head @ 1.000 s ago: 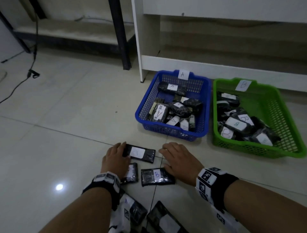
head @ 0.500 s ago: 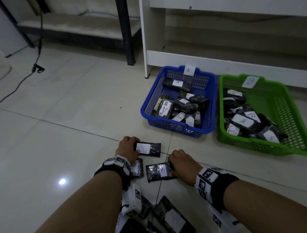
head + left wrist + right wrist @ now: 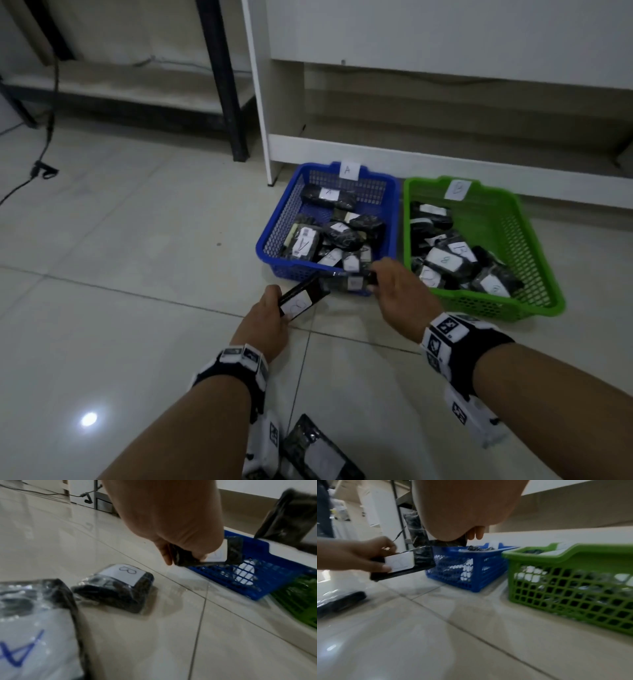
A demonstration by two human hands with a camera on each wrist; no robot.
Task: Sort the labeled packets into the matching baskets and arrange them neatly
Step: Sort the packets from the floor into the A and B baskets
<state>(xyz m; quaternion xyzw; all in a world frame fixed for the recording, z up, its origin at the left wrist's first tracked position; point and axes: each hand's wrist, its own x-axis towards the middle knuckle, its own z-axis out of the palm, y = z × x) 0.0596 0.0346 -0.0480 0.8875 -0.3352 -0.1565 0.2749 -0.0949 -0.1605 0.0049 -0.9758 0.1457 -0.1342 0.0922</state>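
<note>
The left hand pinches a black packet by one end, label up, probably so it can be read; the letter is too faint to tell. The right hand curls round a second packet at the blue basket's near rim. That basket, tagged A, holds A packets; the green basket, tagged B, holds B packets. More lie on the floor.

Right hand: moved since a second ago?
Yes. The right hand has lifted its packet off the floor and gone forward to the blue basket's near rim.
</note>
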